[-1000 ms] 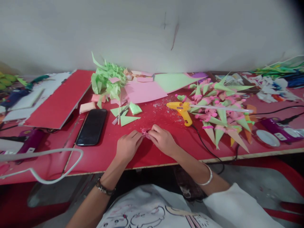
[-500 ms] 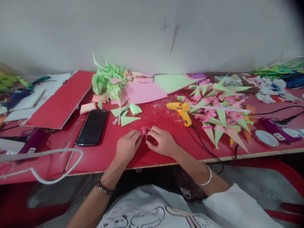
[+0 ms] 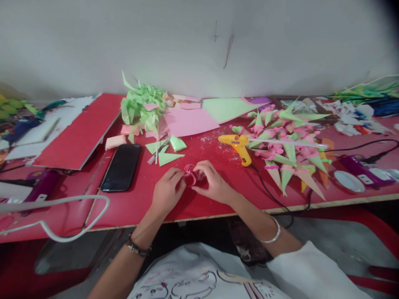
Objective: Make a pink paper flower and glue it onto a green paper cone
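A curled pink strip (image 3: pixel 190 176), looking like thin paper or foam, is stretched in loops between my two hands just above the red table (image 3: pixel 199 207). My left hand (image 3: pixel 168 189) pinches its left end between thumb and fingers. On the other side my right hand (image 3: pixel 213 182) has its fingertips on the upper right of the loops, with the thumb lower and apart from the index finger. Beyond my hands lie green paper triangles (image 3: pixel 170 158) and a yellow glue gun (image 3: pixel 238 145) with a clear glue stick in it.
A black phone (image 3: pixel 121 168) lies left of my hands. Green crumpled paper (image 3: pixel 143 104) and pink sheets (image 3: pixel 190 120) are at the back. Right of the glue gun is a pile of green and pink paper cones (image 3: pixel 289 151). A white cable (image 3: pixel 107 203) hangs at front left.
The pink strip has opened into wider loops. My right thumb and index finger have spread farther apart, while my left hand has barely moved.
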`<state>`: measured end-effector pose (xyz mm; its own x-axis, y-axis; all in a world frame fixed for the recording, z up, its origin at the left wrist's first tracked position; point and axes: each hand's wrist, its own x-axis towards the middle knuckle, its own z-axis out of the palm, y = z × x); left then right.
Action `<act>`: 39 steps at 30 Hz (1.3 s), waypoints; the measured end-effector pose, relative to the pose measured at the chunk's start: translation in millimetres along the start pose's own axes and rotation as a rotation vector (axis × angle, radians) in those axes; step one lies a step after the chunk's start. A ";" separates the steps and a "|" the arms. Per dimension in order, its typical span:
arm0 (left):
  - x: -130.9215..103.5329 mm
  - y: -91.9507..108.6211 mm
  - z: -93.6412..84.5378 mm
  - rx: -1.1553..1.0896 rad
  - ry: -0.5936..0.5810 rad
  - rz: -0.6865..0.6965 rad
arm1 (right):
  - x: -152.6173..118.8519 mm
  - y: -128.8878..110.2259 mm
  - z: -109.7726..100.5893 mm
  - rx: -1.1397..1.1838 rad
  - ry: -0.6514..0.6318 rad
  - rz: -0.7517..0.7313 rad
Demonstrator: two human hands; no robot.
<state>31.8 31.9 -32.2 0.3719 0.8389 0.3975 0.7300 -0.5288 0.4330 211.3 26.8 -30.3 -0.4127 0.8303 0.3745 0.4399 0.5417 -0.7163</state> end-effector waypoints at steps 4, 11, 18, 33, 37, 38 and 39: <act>0.7 1.7 -1.6 -0.069 -0.018 -0.008 | 0.5 1.3 0.2 0.033 0.004 0.012; 0.5 2.2 -1.5 -0.136 -0.087 0.058 | 2.2 -0.1 0.0 -0.040 -0.069 0.023; 0.5 1.6 1.1 -0.205 -0.063 0.091 | -0.2 0.8 2.6 -0.168 -0.044 0.078; 0.6 5.3 -4.2 -0.262 -0.211 0.065 | 0.3 -0.5 1.9 -0.198 -0.032 0.071; 1.4 6.2 -1.2 -0.238 -0.271 0.047 | 0.6 -1.4 2.3 -0.185 -0.024 0.077; 1.8 6.9 -0.3 -0.241 -0.281 0.049 | 0.7 -1.5 2.7 -0.180 -0.021 0.080; 2.3 7.6 0.6 -0.246 -0.285 0.053 | 0.8 -1.6 3.3 -0.175 -0.018 0.084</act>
<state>38.5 29.8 -28.5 0.5754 0.7934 0.1986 0.5585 -0.5585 0.6133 207.6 26.2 -30.8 -0.3824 0.8719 0.3058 0.6044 0.4864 -0.6310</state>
